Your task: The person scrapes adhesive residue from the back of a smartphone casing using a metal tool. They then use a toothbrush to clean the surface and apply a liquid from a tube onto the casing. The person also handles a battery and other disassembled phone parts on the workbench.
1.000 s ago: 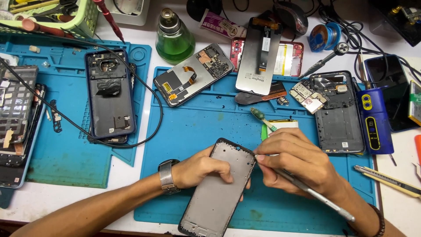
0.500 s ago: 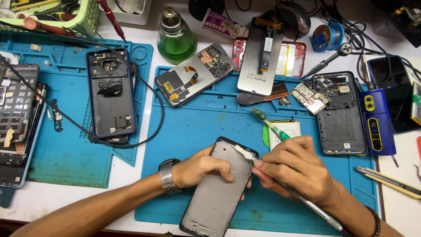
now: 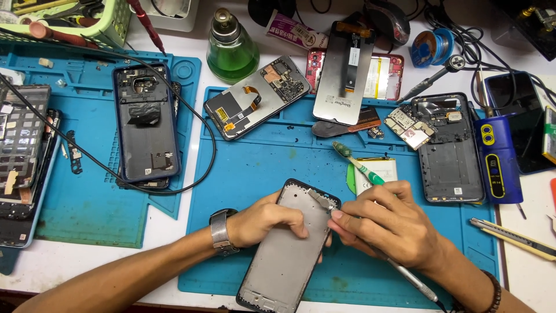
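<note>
2 hands (image 3: 266, 223) scrape phone frame (image 3: 286, 255)

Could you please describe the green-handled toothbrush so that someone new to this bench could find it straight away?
Start at the large blue work mat in the middle of the table, where the left hand steadies a grey phone frame and the right hand works a slim tool at its top edge. Just above the right hand lies the toothbrush, slanting across a white battery. It is the only bristled thing among the opened phones.
</note>
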